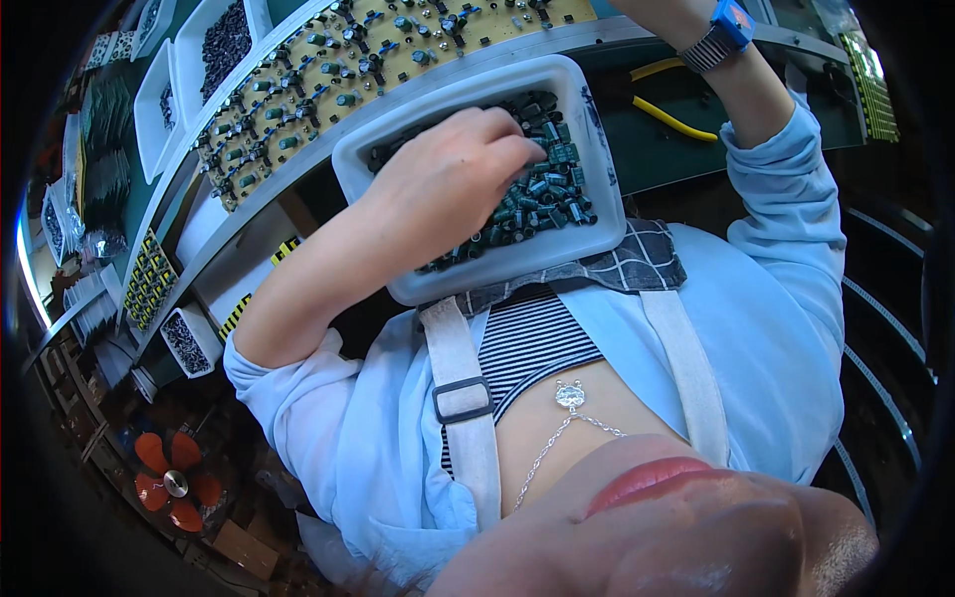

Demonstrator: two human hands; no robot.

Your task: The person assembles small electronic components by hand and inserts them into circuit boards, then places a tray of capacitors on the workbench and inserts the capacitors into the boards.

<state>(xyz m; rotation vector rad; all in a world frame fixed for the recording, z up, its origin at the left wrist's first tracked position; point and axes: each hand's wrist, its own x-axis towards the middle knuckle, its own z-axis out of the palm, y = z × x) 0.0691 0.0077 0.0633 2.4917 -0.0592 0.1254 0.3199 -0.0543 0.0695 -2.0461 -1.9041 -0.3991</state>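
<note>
Head view, one moment. Item: white plastic tray, rounded rectangle, resting against the person's midriff at the near edge of the bench; long axis runs from lower left to upper right, tilted slightly in frame. Contents: loose heap of small dark green cylindrical capacitors, lying at all angles with no common direction. Left hand: forearm enters from lower left, sleeve pushed up to the elbow, wrist over the tray's left rim, palm down, fingers curled with tips pressed into the capacitors; whether a piece is pinched cannot be told. Right hand: raised past the top edge, out of frame; only the right forearm shows, with a blue-faced wristwatch. Nearby: yellow circuit board panel studded with components beyond the tray; yellow-handled tool on the green mat; further white trays at upper left.
</note>
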